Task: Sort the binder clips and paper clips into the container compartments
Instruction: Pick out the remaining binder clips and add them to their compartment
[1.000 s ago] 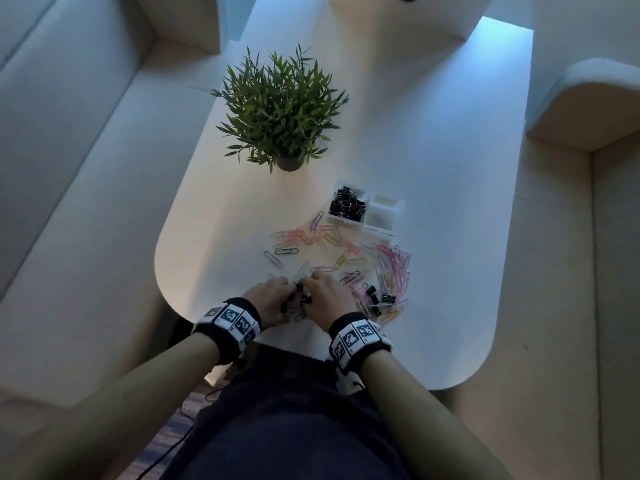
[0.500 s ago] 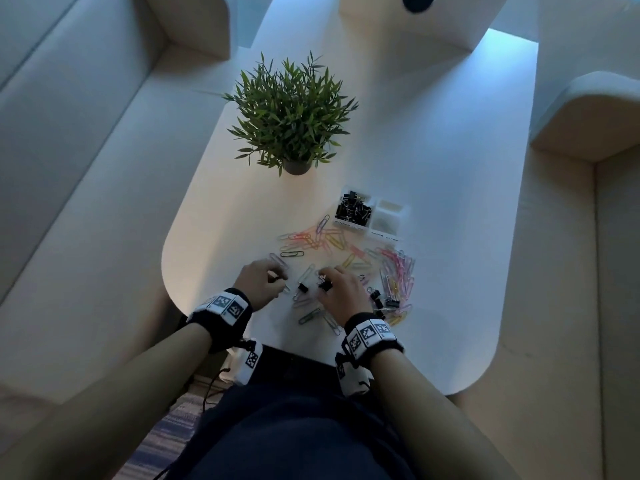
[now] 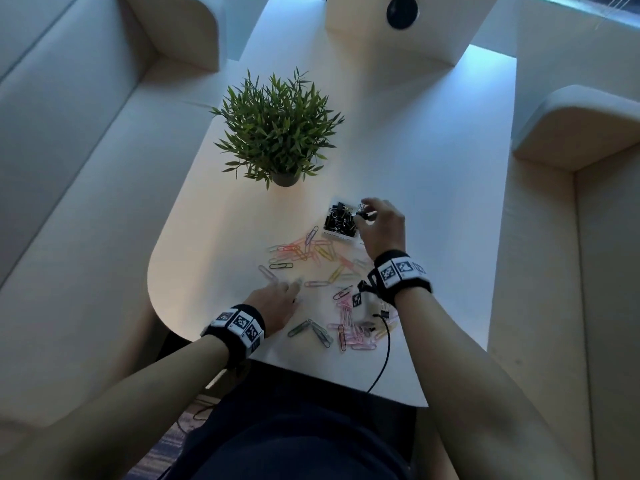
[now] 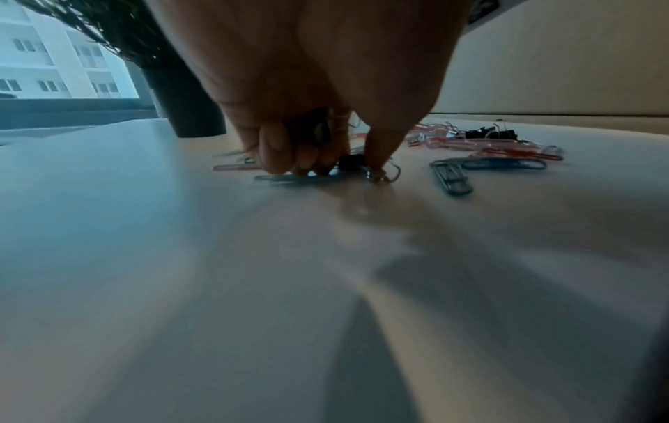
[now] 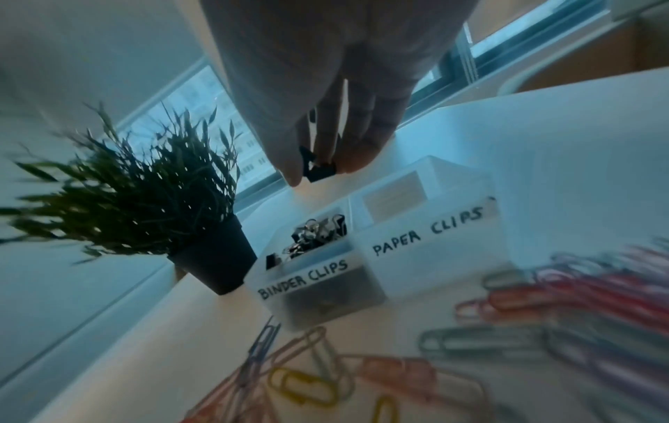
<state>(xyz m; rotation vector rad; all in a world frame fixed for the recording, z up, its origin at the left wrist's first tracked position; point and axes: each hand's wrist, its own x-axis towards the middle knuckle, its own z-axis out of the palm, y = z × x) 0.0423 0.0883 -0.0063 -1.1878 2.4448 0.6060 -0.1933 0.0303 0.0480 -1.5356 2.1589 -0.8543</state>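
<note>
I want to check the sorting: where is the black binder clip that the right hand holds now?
The black binder clip is pinched in the right hand, held in the air just above the container, near its "BINDER CLIPS" compartment, right of the potted plant.

Potted plant [image 3: 277, 128] on white table [image 3: 398, 140] — upholstered seats [image 3: 79, 161] flanking.

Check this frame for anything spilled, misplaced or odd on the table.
Nothing is damaged. Coloured paper clips lie scattered loose on the table, as expected mid-sort. The compartment labelled PAPER CLIPS looks empty, while the one labelled BINDER CLIPS holds only black binder clips. Nothing looks missorted.
</note>
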